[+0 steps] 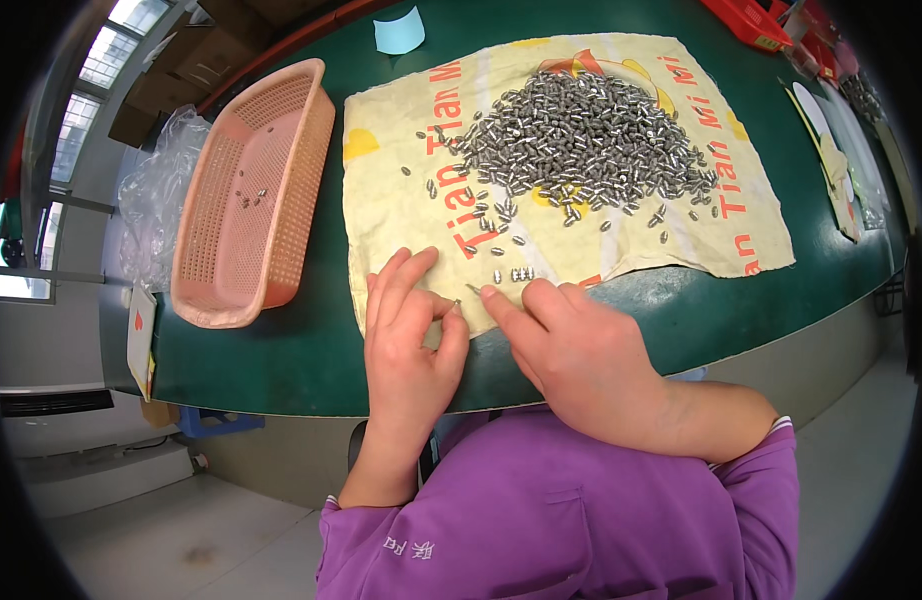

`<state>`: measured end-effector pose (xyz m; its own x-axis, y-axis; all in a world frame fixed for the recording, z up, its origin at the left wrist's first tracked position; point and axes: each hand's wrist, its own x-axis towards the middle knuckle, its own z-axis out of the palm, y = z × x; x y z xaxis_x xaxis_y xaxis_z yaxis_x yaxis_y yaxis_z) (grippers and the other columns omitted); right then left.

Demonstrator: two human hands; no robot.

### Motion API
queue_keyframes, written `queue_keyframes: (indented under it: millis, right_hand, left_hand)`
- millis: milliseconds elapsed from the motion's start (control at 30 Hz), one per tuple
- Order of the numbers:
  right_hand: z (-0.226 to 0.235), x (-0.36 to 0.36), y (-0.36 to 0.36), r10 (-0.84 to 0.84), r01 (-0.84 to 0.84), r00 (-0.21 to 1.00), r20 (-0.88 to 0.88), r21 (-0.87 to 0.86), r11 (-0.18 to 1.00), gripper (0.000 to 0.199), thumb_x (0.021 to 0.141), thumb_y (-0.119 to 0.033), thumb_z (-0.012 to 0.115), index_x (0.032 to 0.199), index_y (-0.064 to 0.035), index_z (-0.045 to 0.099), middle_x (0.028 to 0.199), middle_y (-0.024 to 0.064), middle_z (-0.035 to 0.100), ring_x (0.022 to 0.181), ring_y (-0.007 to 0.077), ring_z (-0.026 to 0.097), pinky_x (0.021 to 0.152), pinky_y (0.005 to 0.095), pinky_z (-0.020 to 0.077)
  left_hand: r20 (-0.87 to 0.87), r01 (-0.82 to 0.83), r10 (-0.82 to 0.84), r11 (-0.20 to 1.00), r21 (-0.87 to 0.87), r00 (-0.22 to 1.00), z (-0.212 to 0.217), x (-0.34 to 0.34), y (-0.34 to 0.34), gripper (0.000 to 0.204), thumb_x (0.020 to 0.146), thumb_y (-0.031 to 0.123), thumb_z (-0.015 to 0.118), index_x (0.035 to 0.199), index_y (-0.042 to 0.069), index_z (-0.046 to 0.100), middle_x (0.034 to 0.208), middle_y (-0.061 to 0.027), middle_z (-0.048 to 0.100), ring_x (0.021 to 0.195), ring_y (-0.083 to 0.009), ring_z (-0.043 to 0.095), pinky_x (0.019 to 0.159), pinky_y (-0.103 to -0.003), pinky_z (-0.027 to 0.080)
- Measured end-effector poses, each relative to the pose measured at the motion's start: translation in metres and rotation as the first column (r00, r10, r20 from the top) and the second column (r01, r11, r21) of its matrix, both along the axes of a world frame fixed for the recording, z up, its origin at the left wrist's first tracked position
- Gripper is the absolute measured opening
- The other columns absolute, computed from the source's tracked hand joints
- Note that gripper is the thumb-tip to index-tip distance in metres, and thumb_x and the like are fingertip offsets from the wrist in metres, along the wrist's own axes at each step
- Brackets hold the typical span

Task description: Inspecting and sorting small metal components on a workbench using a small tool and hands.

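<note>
A big heap of small silvery metal pieces (586, 135) lies on a yellow printed cloth (401, 200) spread over the green table. Several loose pieces (521, 273) are scattered toward the cloth's near edge. My left hand (409, 340) rests flat on that near edge, thumb and forefinger pinching one small metal piece (456, 308). My right hand (571, 350) sits beside it, fingers curled, its forefinger tip pressing on a small piece (474, 290) on the cloth. The two hands almost touch.
A pink plastic mesh basket (221, 290) holding a few metal pieces stands left of the cloth. Crumpled clear plastic (151, 200) lies beyond it. A light blue paper (399, 32) sits at the table's far edge, red bins (746, 20) at the far right.
</note>
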<state>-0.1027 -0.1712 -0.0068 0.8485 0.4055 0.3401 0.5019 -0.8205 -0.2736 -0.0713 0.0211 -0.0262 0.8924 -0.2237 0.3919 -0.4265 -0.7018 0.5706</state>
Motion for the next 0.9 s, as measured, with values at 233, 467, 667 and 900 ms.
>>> queue_keyframes:
  millis: [233, 467, 667, 900]
  right_hand:
    - [-0.0013, -0.0012, -0.0013, 0.059, -0.059, 0.998, -0.006, 0.092, 0.994, 0.049, 0.082, -0.013, 0.064, 0.130, -0.0055, 0.066, 0.092, 0.0018, 0.054, 0.078, 0.0151, 0.058, 0.060, 0.0271, 0.0499]
    - [0.0016, -0.0009, -0.0011, 0.088, -0.083, 0.995, -0.045, 0.091, 0.992, 0.050, 0.082, -0.012, 0.064, 0.131, -0.0052, 0.066, 0.091, 0.0022, 0.052, 0.079, 0.0158, 0.058, 0.060, 0.0276, 0.0498]
    - [-0.0017, 0.0003, -0.0036, 0.066, -0.059, 0.996, -0.056, 0.113, 0.992, 0.051, 0.081, -0.011, 0.064, 0.131, -0.0050, 0.066, 0.093, 0.0025, 0.053, 0.079, 0.0165, 0.058, 0.060, 0.0280, 0.0507]
    - [0.0013, 0.0006, -0.0029, 0.096, -0.089, 0.993, -0.072, 0.089, 0.992, 0.052, 0.080, -0.011, 0.065, 0.132, -0.0048, 0.065, 0.093, 0.0024, 0.053, 0.080, 0.0165, 0.058, 0.061, 0.0283, 0.0509]
  left_hand:
    - [0.014, 0.006, -0.006, 1.000, 0.002, 1.000, -0.0039, 0.0008, 0.0032, 0.012, 0.082, -0.001, 0.072, 0.085, 0.003, 0.061, 0.134, -0.0188, 0.064, 0.133, -0.0434, 0.056, 0.116, -0.061, 0.036]
    - [0.012, 0.012, -0.012, 1.000, 0.010, 1.000, -0.0044, 0.0006, 0.0039, 0.012, 0.082, -0.001, 0.072, 0.085, 0.004, 0.062, 0.132, -0.0162, 0.065, 0.133, -0.0430, 0.056, 0.115, -0.061, 0.037]
    - [0.007, 0.008, -0.008, 1.000, 0.009, 1.000, -0.0044, 0.0006, 0.0023, 0.013, 0.081, -0.001, 0.073, 0.083, 0.004, 0.062, 0.131, -0.0158, 0.065, 0.132, -0.0429, 0.057, 0.115, -0.061, 0.037]
    - [0.011, 0.000, 0.000, 1.000, 0.001, 1.000, -0.0052, 0.0003, 0.0026, 0.013, 0.080, -0.001, 0.073, 0.083, 0.004, 0.061, 0.131, -0.0168, 0.065, 0.131, -0.0440, 0.057, 0.114, -0.061, 0.038]
